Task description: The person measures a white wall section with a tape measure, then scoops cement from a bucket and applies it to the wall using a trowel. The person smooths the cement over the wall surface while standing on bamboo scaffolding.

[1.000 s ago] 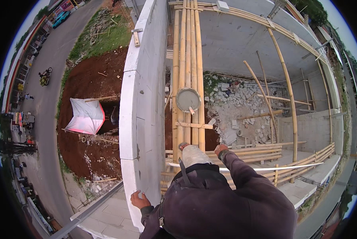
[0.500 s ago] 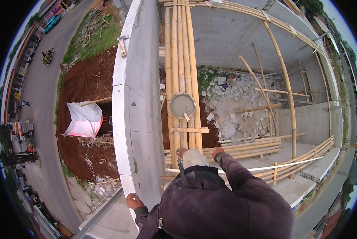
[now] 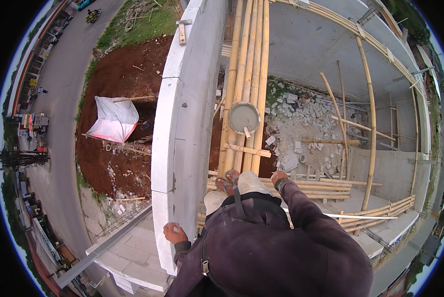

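Note:
My left hand (image 3: 174,232) is beside the pale block wall (image 3: 164,128), fingers apart and slightly bent, holding nothing visible. My right hand (image 3: 279,178) is closed near the bamboo rails (image 3: 311,185); whatever is in it is hidden. My two sandalled feet (image 3: 228,182) stand at the near end of a narrow bamboo walkway (image 3: 254,59) with a crosspiece (image 3: 246,150). On it, ahead of my feet, sits a round bucket of grey mortar (image 3: 244,113) with a handled tool (image 3: 247,132) in it. A tool with a wooden handle (image 3: 182,32) lies atop the wall.
Left, far below, are red soil (image 3: 103,173), a white and pink tarp (image 3: 115,116) and a road (image 3: 66,94) with riders. Right is a drop to rubble (image 3: 306,114), crossed by leaning poles (image 3: 368,143), between grey walls (image 3: 311,44). A metal bar (image 3: 110,242) juts out lower left.
My feet have moved, so both now show side by side at the walkway's near end. The view has shifted slightly. A rider on the road has moved farther away, toward the top.

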Demonstrator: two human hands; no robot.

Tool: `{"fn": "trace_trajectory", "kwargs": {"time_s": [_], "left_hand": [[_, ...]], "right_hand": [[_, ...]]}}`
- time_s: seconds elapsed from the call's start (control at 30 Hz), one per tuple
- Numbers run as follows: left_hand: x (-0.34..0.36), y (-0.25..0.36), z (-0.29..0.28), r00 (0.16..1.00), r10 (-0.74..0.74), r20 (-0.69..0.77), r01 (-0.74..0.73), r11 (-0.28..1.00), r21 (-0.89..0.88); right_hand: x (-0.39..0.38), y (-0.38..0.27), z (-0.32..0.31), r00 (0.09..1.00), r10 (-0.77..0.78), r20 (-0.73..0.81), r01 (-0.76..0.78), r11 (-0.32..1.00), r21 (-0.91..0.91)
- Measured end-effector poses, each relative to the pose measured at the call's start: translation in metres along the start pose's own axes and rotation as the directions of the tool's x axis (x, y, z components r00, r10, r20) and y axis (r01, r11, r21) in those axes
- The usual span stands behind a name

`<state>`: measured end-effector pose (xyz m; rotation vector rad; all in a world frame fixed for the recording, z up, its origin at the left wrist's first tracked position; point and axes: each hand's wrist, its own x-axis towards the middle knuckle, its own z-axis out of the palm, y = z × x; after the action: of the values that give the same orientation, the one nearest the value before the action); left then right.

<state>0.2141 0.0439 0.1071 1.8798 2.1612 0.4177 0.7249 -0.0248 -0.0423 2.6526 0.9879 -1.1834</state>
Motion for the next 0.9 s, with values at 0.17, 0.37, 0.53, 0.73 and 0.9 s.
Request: {"fn": "trace_trajectory", "kwargs": {"time_s": [0.17,0.37,0.53,0.73,0.9], "left_hand": [[0.023,0.015,0.010,0.996,0.074,-0.044,-0.074,0.997,0.001],[0.065,0.037,0.013,0.995,0.005,0.101,-0.012,0.998,0.066],[0.109,0.057,0.017,0.980,-0.067,0.190,0.037,0.987,0.153],[0.191,0.096,0.051,0.977,-0.054,0.207,-0.002,0.965,0.263],[0.267,0.144,0.083,0.966,-0.088,0.245,0.007,0.950,0.311]], "right_hand": [[0.005,0.002,-0.015,0.999,-0.046,-0.007,0.046,0.999,-0.022],[0.036,0.070,-0.002,0.999,-0.007,-0.041,0.017,0.965,0.260],[0.046,0.121,0.010,0.999,-0.040,-0.031,0.047,0.963,0.266],[0.036,0.133,0.001,0.996,0.091,0.006,-0.087,0.939,0.332],[0.071,0.123,-0.015,0.994,0.040,0.102,-0.049,0.995,0.084]]}}
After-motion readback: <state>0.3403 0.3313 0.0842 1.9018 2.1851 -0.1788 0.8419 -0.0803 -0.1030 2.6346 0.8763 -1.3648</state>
